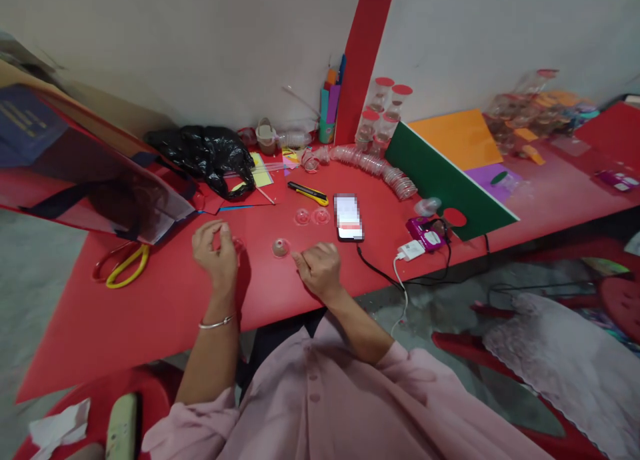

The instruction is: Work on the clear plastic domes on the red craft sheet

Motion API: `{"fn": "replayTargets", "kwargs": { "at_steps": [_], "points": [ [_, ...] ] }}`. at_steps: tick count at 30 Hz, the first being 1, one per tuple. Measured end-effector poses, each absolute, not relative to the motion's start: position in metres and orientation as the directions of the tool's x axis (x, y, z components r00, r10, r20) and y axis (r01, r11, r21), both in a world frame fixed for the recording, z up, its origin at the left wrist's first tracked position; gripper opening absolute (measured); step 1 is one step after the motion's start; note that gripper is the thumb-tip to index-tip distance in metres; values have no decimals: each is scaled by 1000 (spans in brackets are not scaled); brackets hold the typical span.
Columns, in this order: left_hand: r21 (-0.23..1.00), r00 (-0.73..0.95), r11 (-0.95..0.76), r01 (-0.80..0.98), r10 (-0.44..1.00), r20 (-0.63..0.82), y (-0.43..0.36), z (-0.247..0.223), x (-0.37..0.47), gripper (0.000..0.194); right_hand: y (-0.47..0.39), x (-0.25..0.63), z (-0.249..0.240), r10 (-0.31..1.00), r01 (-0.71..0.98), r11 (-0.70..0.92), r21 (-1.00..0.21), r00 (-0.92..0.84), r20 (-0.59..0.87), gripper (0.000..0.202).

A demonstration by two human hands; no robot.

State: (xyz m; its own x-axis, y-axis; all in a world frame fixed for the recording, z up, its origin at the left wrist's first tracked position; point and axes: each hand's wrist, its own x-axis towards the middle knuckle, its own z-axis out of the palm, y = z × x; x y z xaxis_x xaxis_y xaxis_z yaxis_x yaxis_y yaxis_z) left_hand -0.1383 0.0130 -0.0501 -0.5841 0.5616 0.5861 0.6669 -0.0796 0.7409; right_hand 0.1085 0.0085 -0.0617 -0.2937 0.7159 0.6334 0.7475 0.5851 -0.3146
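Note:
My left hand (215,252) is raised at the left of the red table (165,293), fingers loosely bent and thumb apart, nothing visible in it. A clear round plastic piece (239,246) lies beside it, partly hidden. My right hand (321,269) is curled into a loose fist, with nothing visible in it. Between my hands sits a small dome-shaped brownish piece (281,248) with a clear rim. Two clear plastic discs (302,217) lie side by side behind it. A phone (349,218) with a lit, blurred screen lies beyond my right hand.
A yellow-black cutter knife (308,193), yellow-handled scissors (128,265) and a black plastic bag (205,155) lie around. A row of stacked clear cups (373,164) curves toward a green board (445,180). Cables run from a purple box (426,235) over the front edge.

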Motion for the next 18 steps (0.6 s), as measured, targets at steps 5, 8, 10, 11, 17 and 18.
{"fn": "replayTargets", "kwargs": {
  "at_steps": [5,8,10,11,17,18],
  "points": [
    [688,-569,-3,726,559,603,14,-52,-144,18,20,104,-78,728,699,602,-387,-281,626,40],
    [698,-605,86,711,580,545,16,-57,-151,17,21,105,-82,741,688,597,-413,-276,612,37],
    [730,-631,109,675,599,494,17,-61,-155,19,22,105,-82,729,674,613,-413,-282,623,37],
    [743,-632,108,660,615,472,18,-63,-157,21,22,105,-82,722,666,622,-411,-286,630,36],
    [777,-504,65,626,794,340,23,-73,-147,22,23,104,-83,749,647,620,-443,-321,580,32],
    [776,-469,43,629,817,335,23,-74,-143,22,24,105,-83,756,649,614,-448,-323,569,31]
  ]
}}
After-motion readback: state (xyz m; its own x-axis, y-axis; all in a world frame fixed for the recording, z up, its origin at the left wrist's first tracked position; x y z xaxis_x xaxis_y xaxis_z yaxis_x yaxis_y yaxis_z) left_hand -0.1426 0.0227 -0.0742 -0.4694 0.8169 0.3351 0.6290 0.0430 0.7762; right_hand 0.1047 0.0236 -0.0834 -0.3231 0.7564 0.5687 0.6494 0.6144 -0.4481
